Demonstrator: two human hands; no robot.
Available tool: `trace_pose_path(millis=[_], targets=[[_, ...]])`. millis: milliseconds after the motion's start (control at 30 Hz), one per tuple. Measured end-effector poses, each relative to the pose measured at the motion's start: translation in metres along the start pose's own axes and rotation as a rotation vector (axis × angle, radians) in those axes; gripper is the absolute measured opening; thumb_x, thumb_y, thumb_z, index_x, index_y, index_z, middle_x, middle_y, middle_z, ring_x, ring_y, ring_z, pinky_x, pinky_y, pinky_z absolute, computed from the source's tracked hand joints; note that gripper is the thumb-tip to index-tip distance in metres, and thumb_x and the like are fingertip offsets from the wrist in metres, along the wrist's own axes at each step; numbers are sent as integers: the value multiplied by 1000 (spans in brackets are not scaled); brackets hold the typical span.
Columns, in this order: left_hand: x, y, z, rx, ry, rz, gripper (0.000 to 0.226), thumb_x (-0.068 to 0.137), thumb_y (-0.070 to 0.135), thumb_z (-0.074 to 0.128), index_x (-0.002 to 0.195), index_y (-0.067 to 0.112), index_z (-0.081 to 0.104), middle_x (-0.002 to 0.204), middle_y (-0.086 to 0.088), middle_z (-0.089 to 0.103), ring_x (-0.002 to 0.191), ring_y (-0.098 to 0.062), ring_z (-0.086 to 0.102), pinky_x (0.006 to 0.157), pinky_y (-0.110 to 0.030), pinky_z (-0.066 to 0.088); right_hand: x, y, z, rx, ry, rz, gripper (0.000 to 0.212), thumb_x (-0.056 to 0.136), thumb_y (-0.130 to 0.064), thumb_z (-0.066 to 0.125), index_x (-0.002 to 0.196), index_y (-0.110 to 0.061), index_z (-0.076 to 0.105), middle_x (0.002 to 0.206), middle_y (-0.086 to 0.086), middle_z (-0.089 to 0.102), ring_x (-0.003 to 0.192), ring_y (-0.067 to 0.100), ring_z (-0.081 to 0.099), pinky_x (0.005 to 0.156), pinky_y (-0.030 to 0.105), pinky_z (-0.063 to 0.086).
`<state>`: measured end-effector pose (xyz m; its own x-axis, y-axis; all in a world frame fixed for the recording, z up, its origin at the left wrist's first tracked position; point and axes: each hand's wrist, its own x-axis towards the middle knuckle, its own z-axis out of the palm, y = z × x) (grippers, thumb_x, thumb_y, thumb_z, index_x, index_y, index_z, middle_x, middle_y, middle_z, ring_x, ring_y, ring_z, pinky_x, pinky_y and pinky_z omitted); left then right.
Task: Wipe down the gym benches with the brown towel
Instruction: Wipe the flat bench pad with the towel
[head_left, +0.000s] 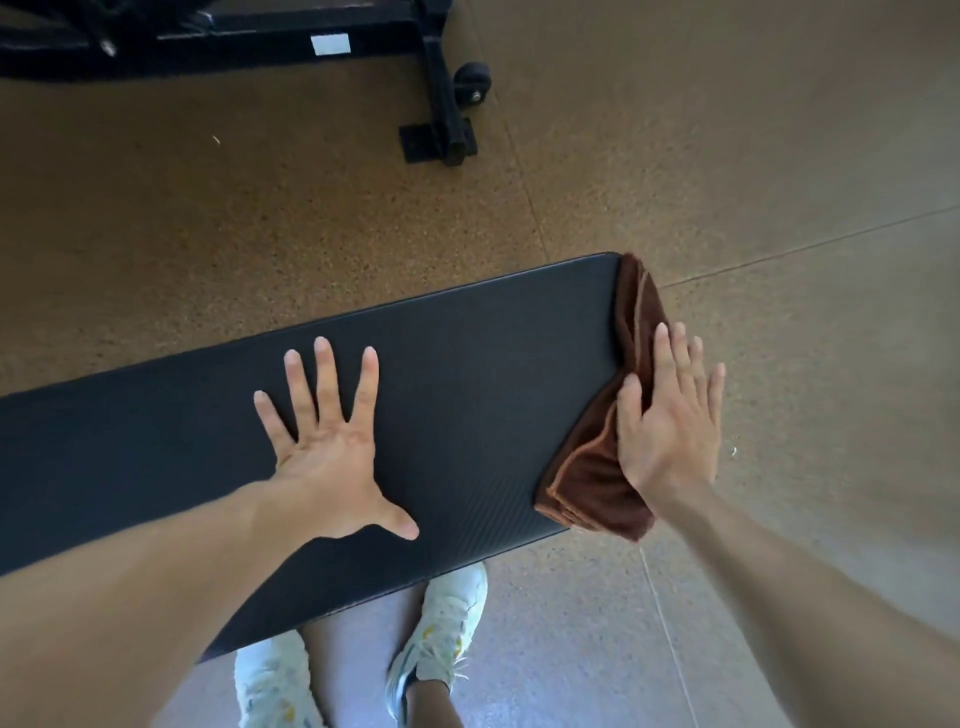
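A black padded gym bench (467, 374) runs from the lower left up to the right. The brown towel (592, 467) is draped over the bench's right end and hangs down its end face. My right hand (670, 421) presses the towel against that end with straight fingers, thumb on the top edge. My left hand (332, 441) lies flat on the bench top with fingers spread wide, about a hand's width left of the towel.
The floor (779, 182) is speckled tan rubber with seams. The black frame (441, 93) of another machine, with a small wheel (472, 83), stands at the top left. My two white shoes (441, 623) show under the bench's near edge.
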<state>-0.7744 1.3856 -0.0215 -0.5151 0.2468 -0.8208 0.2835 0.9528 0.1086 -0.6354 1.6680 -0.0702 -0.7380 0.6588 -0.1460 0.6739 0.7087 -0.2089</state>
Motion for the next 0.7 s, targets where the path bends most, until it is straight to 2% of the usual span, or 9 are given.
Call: trace_pose_path(millis=[100, 200, 367, 433, 533, 600, 700], targets=[[1, 0, 0, 1, -9, -1, 179, 38, 76, 87, 131, 28, -58, 130, -14, -69, 125, -42, -60, 110, -69, -23, -33, -1, 8, 35, 57, 104, 68, 101, -44, 29, 165, -20, 26, 174, 0, 21, 162, 21, 12, 132, 45, 7], [3, 0, 1, -8, 3, 11, 178, 39, 75, 87, 131, 28, -58, 129, -14, -70, 123, -42, -60, 110, -69, -24, -60, -25, 20, 50, 108, 183, 68, 100, -45, 32, 163, -20, 31, 173, -1, 23, 162, 23, 11, 131, 46, 3], [4, -12, 7, -47, 66, 151, 171, 46, 74, 85, 138, 28, -52, 135, -13, -66, 126, -39, -60, 107, -68, -28, -92, -87, 36, 16, 18, 125, 70, 99, -51, 26, 166, -29, 23, 174, -11, 13, 163, 16, 0, 131, 42, -5], [3, -22, 11, -172, 159, 237, 144, 68, 69, 76, 152, 30, -34, 148, -8, -56, 134, -33, -54, 110, -62, -29, -97, -107, 39, -8, -28, 93, 70, 100, -53, 22, 166, -33, 16, 174, -15, 6, 162, 12, -7, 131, 41, -7], [-12, -53, 17, -526, 348, 399, 86, 98, 42, 57, 162, 29, 1, 170, 5, -16, 151, -11, -28, 123, -41, -18, -97, -146, 43, -19, -78, 42, 70, 101, -54, 20, 167, -34, 12, 174, -16, 1, 161, 9, -12, 131, 42, -7], [-35, -95, 27, -706, 459, 433, 72, 103, 31, 52, 162, 30, 11, 170, 13, 0, 153, 1, -15, 127, -31, -4, -103, -194, 51, -21, -97, -8, 69, 101, -53, 21, 167, -33, 13, 175, -15, 2, 161, 11, -11, 131, 44, -6], [-68, -180, 55, -785, 614, 352, 65, 103, 27, 52, 160, 29, 22, 169, 14, 9, 152, 6, -6, 128, -34, 10, -134, -302, 77, -37, -132, -179, 68, 102, -52, 26, 167, -32, 14, 176, -12, 4, 162, 15, -10, 131, 46, -6]])
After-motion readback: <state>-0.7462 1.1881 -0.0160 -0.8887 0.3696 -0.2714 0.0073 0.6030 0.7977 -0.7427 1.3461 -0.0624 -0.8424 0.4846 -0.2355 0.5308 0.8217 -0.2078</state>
